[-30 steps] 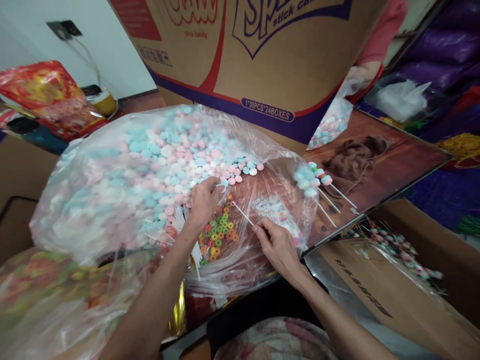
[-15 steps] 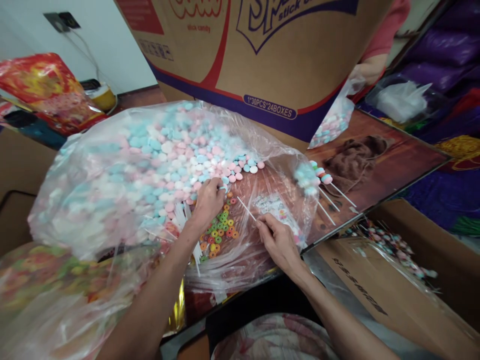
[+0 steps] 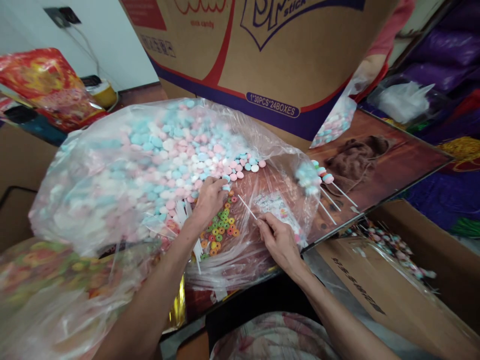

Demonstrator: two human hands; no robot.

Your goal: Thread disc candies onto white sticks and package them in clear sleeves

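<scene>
My right hand (image 3: 279,240) pinches a thin white lollipop stick (image 3: 247,207), its bare tip slanting up to the left. At the near edge of the loose candies (image 3: 245,166), my left hand (image 3: 210,200) has its fingers closed on a small pale candy (image 3: 226,187), partly hidden by the fingertips. These candies are round, in pink, blue and white, and spill from a big clear plastic bag (image 3: 150,150). Beneath the left hand lie small ring candies (image 3: 221,226) in green, orange and yellow. A bundle of white sticks (image 3: 182,212) pokes out beside the left wrist.
A large printed carton (image 3: 262,65) stands behind the bag. Several candy-topped sticks (image 3: 327,179) lie at the right by a brown cloth (image 3: 354,157). An open box (image 3: 360,280) holds more sticks. Another person's arm (image 3: 369,70) shows behind the carton. Ring candies fill a bag (image 3: 56,270) at left.
My left hand has shifted slightly right along the candy edge, its fingertips now by a pale candy. The right hand keeps the stick almost where it was. The view has tilted slightly.
</scene>
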